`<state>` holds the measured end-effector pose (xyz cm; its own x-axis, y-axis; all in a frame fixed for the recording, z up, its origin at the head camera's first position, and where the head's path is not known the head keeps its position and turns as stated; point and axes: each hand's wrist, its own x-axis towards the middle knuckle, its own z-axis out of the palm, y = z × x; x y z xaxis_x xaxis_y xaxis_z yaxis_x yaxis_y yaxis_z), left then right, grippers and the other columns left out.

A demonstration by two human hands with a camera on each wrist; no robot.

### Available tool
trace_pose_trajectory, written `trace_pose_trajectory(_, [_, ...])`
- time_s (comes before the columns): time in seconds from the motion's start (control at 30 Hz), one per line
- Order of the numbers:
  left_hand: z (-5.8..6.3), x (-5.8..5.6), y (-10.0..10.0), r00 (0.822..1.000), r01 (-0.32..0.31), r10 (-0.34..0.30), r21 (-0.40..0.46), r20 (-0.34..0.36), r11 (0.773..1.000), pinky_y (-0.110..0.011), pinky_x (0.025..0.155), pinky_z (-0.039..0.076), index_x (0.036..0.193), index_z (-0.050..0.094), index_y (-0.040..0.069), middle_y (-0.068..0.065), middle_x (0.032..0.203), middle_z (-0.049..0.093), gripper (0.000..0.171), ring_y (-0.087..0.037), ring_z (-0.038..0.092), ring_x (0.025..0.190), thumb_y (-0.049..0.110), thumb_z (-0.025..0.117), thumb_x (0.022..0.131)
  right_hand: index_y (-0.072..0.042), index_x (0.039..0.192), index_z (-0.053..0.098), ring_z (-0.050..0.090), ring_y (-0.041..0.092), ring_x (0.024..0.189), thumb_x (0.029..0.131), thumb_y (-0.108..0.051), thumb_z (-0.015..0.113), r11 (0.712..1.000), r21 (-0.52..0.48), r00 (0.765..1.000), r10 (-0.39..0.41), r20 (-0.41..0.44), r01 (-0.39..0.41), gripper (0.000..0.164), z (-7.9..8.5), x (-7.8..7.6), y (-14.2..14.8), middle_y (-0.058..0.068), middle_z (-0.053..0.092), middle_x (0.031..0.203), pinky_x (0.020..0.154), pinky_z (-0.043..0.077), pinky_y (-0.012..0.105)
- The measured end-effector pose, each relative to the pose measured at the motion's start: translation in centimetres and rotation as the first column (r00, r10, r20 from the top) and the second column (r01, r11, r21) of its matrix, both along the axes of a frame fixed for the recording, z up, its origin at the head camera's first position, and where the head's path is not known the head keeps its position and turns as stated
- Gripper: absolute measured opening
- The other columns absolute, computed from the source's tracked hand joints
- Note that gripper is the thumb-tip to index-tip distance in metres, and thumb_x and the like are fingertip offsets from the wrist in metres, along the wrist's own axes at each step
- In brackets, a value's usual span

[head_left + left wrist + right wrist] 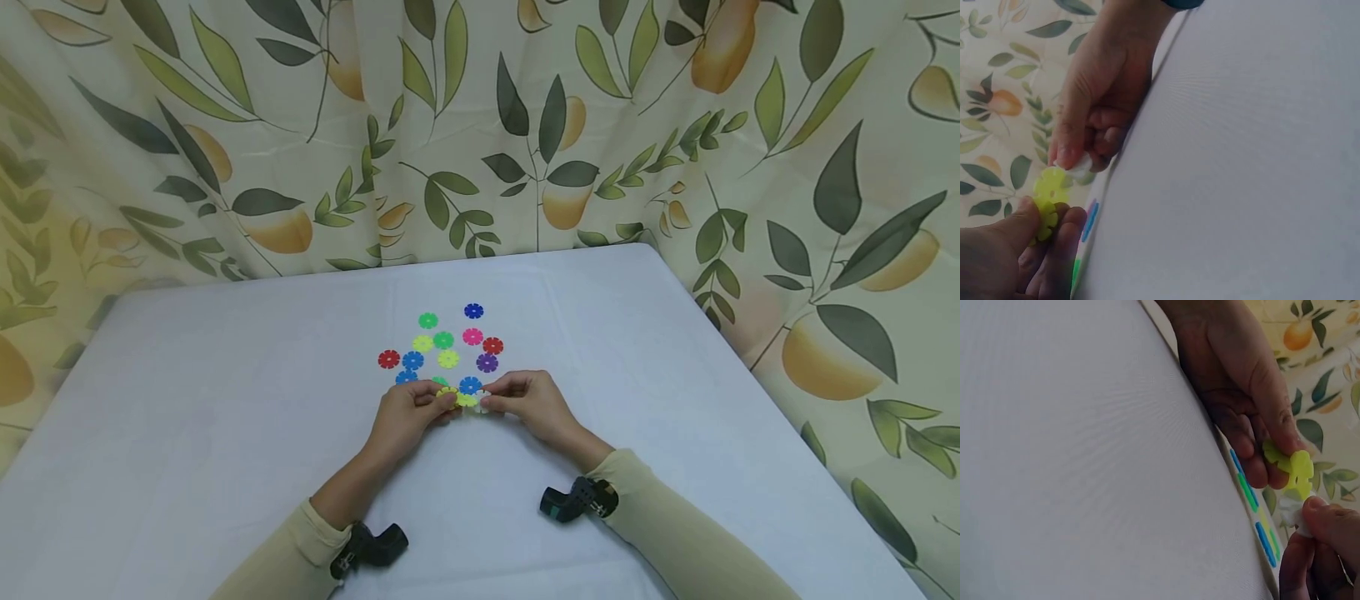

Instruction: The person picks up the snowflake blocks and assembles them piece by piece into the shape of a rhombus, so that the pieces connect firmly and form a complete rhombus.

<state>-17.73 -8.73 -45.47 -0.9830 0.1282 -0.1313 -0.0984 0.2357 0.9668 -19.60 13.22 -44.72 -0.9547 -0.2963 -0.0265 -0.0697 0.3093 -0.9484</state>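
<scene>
My left hand (401, 419) pinches a yellow notched plastic disc (1047, 224) between thumb and fingers. Between the hands, a second yellow disc (1052, 186) meets the first at an angle, and the two look slotted together. On its other side, a white notched disc (1291, 511) is pinched by my right hand (538, 407). The white disc touches the middle yellow one; fingertips hide whether their slots are fully engaged. Both hands hold this small chain slightly above the table, close to a loose blue disc (470, 385).
Several loose notched discs lie flat just beyond the hands, among them a red disc (388, 359), a purple disc (487, 362), a pink disc (472, 337) and a dark blue disc (473, 311). A white cloth covers the table (225, 400). Behind hangs a leaf-patterned curtain (450, 200).
</scene>
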Motion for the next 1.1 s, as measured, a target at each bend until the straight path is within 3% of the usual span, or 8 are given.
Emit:
trace_pose_trajectory(0.43, [0.13, -0.07, 0.05, 0.999, 0.033, -0.033, 0.011, 0.024, 0.999, -0.026, 0.076, 0.058, 0.102, 0.073, 0.004, -0.008, 0.091, 0.077, 0.021, -0.017, 0.074, 0.083, 0.023, 0.070, 0.092, -0.004, 0.100, 0.076, 0.065, 0.017, 0.075, 0.084, -0.015, 0.078, 0.999, -0.020, 0.999, -0.030, 0.021, 0.030, 0.020, 0.11, 0.15, -0.18, 0.007, 0.075, 0.090, 0.068, 0.052, 0.024])
trace_pose_trajectory(0.7, [0.17, -0.16, -0.51, 0.997, 0.069, -0.072, -0.122, -0.021, 0.990, -0.031, 0.082, 0.053, 0.104, 0.076, 0.023, 0.004, 0.100, 0.076, 0.029, -0.013, 0.070, 0.099, 0.041, 0.079, 0.082, 0.000, 0.102, 0.074, 0.068, 0.015, 0.074, 0.086, -0.012, 0.076, 0.997, -0.073, 0.997, -0.012, 0.074, 0.018, 0.020, 0.19, 0.10, -0.17, 0.009, 0.076, 0.090, 0.070, 0.056, 0.027])
trace_pose_trajectory(0.9, [0.14, -0.24, -0.66, 0.992, 0.108, -0.114, -0.105, -0.053, 0.989, -0.035, 0.092, 0.054, 0.107, 0.077, 0.024, 0.005, 0.106, 0.075, 0.029, -0.016, 0.069, 0.107, 0.034, 0.082, 0.080, 0.001, 0.104, 0.073, 0.069, 0.014, 0.073, 0.087, -0.011, 0.075, 0.998, -0.063, 0.996, 0.012, 0.088, -0.006, 0.021, 0.14, 0.02, -0.12, 0.010, 0.076, 0.089, 0.069, 0.057, 0.027])
trace_pose_trajectory(1.1, [0.07, -0.32, -0.60, 0.989, 0.113, -0.125, -0.134, -0.085, 0.985, -0.026, 0.079, 0.054, 0.106, 0.078, 0.025, 0.007, 0.105, 0.075, 0.030, -0.015, 0.066, 0.111, 0.035, 0.083, 0.078, 0.003, 0.105, 0.073, 0.069, 0.015, 0.072, 0.087, -0.011, 0.075, 0.997, -0.078, 0.994, 0.036, 0.107, -0.027, 0.023, 0.23, 0.05, -0.30, 0.012, 0.076, 0.090, 0.069, 0.058, 0.028])
